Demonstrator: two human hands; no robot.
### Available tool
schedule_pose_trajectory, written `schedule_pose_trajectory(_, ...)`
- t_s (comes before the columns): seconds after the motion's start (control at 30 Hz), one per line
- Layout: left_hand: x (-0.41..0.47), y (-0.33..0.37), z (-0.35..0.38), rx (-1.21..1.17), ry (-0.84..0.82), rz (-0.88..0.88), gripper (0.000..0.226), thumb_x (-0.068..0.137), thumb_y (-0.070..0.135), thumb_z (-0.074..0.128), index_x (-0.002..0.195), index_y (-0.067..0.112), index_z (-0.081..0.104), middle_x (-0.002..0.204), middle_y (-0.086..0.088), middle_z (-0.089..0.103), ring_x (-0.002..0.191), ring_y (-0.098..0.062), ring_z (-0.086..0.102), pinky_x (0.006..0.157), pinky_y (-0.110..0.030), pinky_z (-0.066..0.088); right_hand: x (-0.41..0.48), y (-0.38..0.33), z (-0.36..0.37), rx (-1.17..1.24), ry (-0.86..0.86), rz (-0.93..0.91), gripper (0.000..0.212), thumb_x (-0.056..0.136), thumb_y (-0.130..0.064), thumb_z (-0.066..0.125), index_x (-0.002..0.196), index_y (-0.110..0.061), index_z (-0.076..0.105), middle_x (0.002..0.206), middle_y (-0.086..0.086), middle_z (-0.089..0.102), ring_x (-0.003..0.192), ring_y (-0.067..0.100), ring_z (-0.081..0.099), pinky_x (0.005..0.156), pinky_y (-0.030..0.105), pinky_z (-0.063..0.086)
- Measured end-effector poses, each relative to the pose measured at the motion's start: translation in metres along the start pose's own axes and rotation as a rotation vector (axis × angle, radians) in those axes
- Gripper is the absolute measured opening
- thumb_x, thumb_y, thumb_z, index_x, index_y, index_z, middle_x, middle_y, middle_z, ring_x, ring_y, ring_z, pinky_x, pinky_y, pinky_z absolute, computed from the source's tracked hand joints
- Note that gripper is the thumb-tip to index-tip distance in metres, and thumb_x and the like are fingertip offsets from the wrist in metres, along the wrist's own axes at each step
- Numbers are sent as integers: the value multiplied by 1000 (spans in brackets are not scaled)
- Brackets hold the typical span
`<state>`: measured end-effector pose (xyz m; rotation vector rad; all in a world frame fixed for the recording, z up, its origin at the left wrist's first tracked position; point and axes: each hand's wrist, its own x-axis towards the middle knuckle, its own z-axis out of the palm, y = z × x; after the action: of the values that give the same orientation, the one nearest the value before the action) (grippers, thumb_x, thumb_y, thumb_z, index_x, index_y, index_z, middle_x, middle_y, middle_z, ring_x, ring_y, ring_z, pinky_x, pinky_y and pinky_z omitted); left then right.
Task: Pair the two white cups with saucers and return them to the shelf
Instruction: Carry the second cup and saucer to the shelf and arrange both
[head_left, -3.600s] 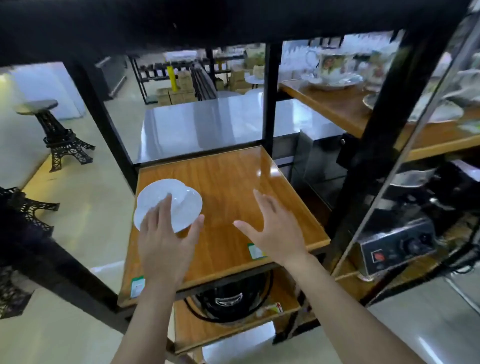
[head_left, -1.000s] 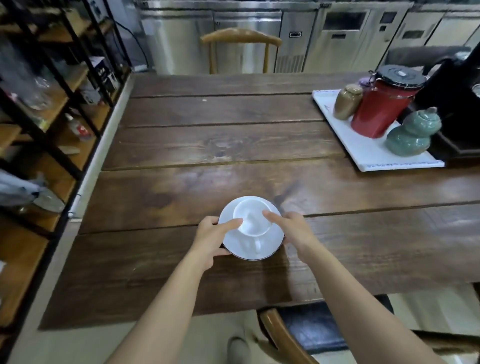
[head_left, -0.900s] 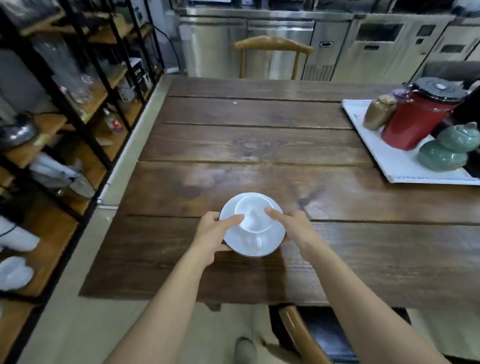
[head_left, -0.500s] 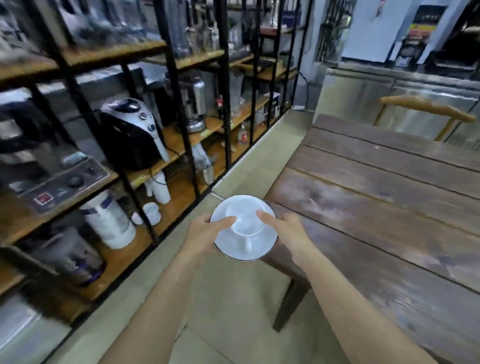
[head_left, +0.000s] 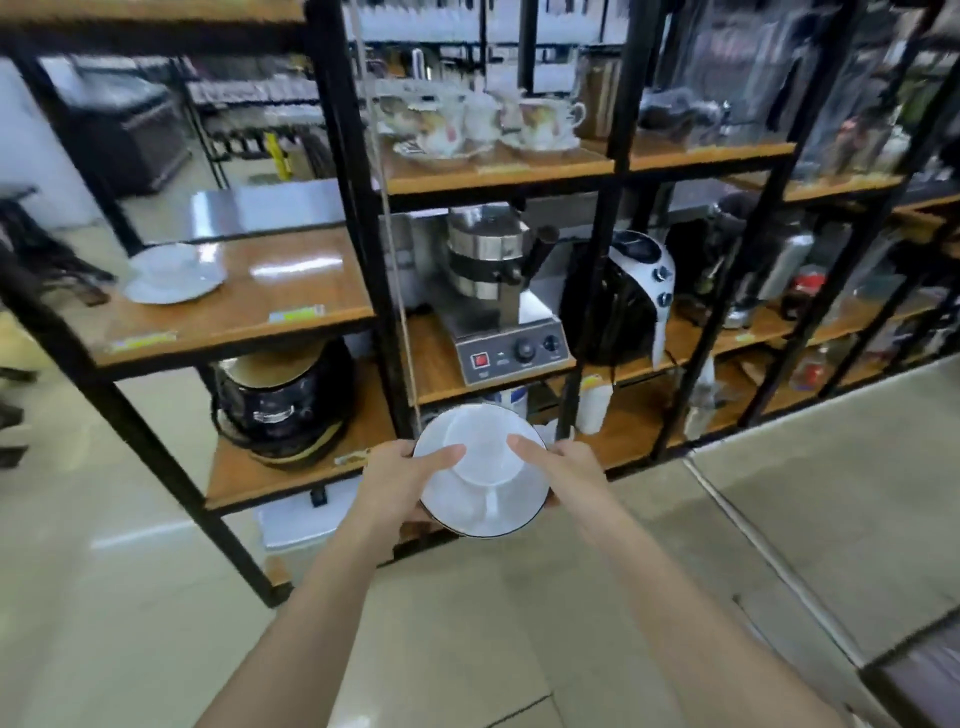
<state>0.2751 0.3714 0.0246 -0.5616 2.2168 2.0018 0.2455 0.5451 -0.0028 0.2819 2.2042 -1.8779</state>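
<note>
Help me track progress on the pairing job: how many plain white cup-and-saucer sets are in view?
2. One set stands on the wooden shelf at left; the other set is carried by both hands.

Black metal shelving (head_left: 343, 130) with wooden boards holds kitchen appliances (head_left: 506, 306) above a pale, glossy tiled floor (head_left: 779, 519).

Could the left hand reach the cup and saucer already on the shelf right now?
Probably not yet. The left hand and the right hand both hold the second cup on its saucer, well short of the shelf set.
</note>
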Motion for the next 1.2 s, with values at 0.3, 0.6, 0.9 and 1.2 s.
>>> schedule_pose_trajectory(0.3, 115, 33, -94, -149, 237, -18, 28, 78, 25, 74, 98, 7, 68, 90, -8, 71, 78, -23, 66, 52, -31, 56, 141, -69, 118, -133, -190, -44, 43, 70, -58, 68, 89, -23, 51, 94, -2, 55, 86, 15, 53, 87, 41, 53)
schedule_pose_trajectory(0.6, 216, 72, -181, -204, 410, 56, 24, 79, 25, 73, 96, 9, 69, 86, -6, 70, 77, -24, 65, 64, -38, 56, 235, -144, 222, -194, -299, -151, 31, 80, -49, 64, 83, -20, 52, 88, -2, 56, 78, 8, 53, 63, 25, 46)
schedule_pose_trajectory(0.9, 331, 106, -253, -228, 366, 91, 19, 77, 27, 74, 75, 10, 65, 72, -3, 66, 66, -18, 63, 54, -29, 52, 322, -204, 305, -109, -192, -114, 34, 83, -42, 64, 65, -16, 50, 70, -2, 50, 69, 14, 50, 55, 24, 35)
schedule_pose_trajectory(1.2, 414, 124, -274, -259, 291, -31, 24, 78, 31, 73, 81, 12, 58, 84, -6, 61, 74, -20, 59, 75, -42, 57, 387, -221, 344, -122, -87, -51, 53, 83, -48, 62, 122, -13, 56, 111, 6, 63, 93, 20, 54, 78, 32, 40)
